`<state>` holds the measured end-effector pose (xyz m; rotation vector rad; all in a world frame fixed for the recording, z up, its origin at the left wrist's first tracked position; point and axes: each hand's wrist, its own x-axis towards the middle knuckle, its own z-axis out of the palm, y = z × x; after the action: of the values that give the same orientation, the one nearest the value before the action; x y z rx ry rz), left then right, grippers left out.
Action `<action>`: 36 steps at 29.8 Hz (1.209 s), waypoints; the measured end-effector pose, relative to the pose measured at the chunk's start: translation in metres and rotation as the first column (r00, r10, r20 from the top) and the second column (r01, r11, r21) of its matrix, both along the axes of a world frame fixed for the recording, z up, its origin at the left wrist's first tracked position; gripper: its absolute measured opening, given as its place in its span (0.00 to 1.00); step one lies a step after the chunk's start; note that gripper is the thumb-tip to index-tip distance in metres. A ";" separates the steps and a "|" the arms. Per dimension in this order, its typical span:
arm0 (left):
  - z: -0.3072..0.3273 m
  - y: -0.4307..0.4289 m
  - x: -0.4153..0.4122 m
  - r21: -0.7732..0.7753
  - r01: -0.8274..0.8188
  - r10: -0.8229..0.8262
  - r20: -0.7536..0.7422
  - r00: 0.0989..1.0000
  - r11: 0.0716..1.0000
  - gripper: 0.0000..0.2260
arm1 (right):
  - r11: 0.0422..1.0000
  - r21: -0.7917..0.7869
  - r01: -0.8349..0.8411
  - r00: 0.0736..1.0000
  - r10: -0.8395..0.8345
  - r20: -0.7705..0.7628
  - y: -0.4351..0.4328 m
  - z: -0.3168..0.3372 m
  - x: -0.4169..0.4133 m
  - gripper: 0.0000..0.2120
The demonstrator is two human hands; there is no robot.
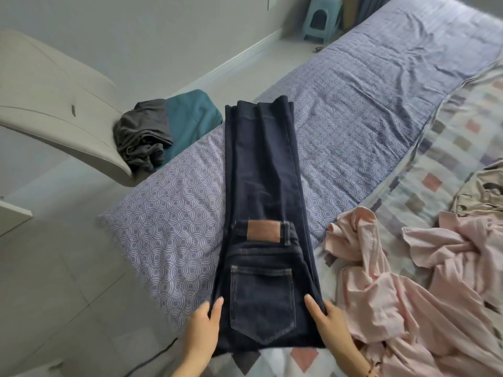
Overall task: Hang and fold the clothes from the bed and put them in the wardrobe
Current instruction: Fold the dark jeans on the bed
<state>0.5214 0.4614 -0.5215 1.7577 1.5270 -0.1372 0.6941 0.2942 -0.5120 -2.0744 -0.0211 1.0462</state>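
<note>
Dark blue jeans (262, 186) lie lengthwise on the bed, folded leg on leg, with the waist end doubled back so the brown leather patch and a back pocket face up. My left hand (202, 327) grips the near left edge of the folded part, thumb on top. At the near right edge my right hand (329, 322) holds the denim the same way. A crumpled pink garment (394, 281) lies just right of the jeans. A beige garment (479, 191) sits at the far right edge.
A pillow (168, 227) in a purple circle print lies under the jeans on the matching sheet (367, 91). A checked blanket (435, 148) covers the bed's right side. Grey clothes (141, 137) and a teal cloth (190, 112) sit by a beige chair (54, 99). A light blue stool (321, 17) stands far off.
</note>
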 end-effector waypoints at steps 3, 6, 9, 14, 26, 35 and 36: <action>-0.021 -0.035 -0.037 -0.315 0.235 -0.318 -0.247 0.915 0.920 0.11 | 0.926 -0.273 -0.262 0.956 0.209 -0.207 -0.053 -0.029 -0.032 0.12; -0.034 -0.030 -0.041 -0.335 0.236 -0.344 -0.313 0.886 0.912 0.06 | 0.832 -0.428 -0.354 0.935 0.310 -0.172 -0.071 -0.036 -0.029 0.09; -0.028 0.004 -0.004 -0.093 0.165 -0.185 -0.292 0.938 0.982 0.11 | 0.892 -0.378 -0.248 0.960 0.279 0.027 -0.052 -0.028 -0.004 0.06; -0.007 0.083 0.106 -0.039 0.037 -0.034 0.055 0.998 0.999 0.08 | 0.975 -0.190 -0.119 0.983 0.142 0.117 0.047 -0.020 0.074 0.06; -0.055 0.284 0.317 0.007 0.009 -0.010 0.269 0.963 1.000 0.20 | 0.993 -0.052 -0.105 0.911 0.117 0.395 0.283 -0.051 0.283 0.16; -0.082 0.370 0.392 -0.083 0.051 0.001 0.537 0.843 0.995 0.20 | 0.820 -0.380 -0.428 0.585 0.572 0.575 0.376 -0.057 0.361 0.32; -0.077 0.376 0.397 -0.009 0.181 -0.150 0.524 0.838 0.983 0.20 | 0.732 -0.489 -0.475 0.496 0.681 0.538 0.381 -0.051 0.368 0.30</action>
<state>0.9182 0.8373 -0.5980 1.6977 0.9652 0.1995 1.0617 0.6749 -0.5632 -2.7029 -1.1178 0.5530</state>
